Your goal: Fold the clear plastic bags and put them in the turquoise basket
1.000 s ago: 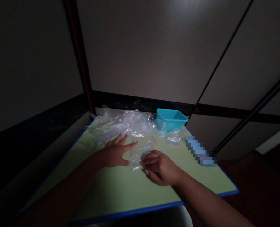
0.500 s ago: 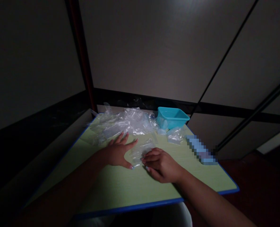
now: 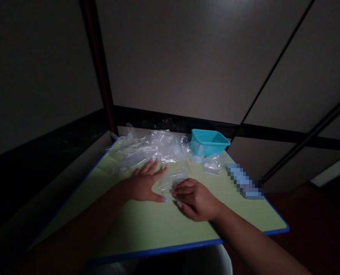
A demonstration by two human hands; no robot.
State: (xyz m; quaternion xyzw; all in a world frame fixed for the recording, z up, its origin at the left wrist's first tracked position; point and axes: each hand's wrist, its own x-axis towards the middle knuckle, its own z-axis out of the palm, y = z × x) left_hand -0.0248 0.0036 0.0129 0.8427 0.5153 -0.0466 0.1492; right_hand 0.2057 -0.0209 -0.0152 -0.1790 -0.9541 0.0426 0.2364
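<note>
Left hand: palm down over the surface, fingers fanned towards the far side, thumb reaching across to the near left part of the plastic sleeve; grip released, nothing enclosed.
Right hand: fingers bent and drawn together at the right side of the plastic sleeve, thumb lower and apart from the fingertips; whether the grip pinches the film or only presses on it, one cannot tell.
Plastic sleeve: clear, thin and creased; lies flat on the surface between the two hands, its near right part beneath the right fingertips.
Plastic heap: loose, crumpled clear film, spread along the far side of the surface, beyond the left hand; separate pieces cannot be counted.
Turquoise container: rectangular and open-topped, upright at the far right, with clear film against its left side.
Clear packet: wrinkled, just in front of the turquoise container, well apart from the right hand.
Light-blue item: at the right edge of the surface, its detail hidden by pixelation.
Surface: pale yellow-green top with a blue rim, dimly lit.
Background: greyish panels with dark bands; a dark red floor at the right.
</note>
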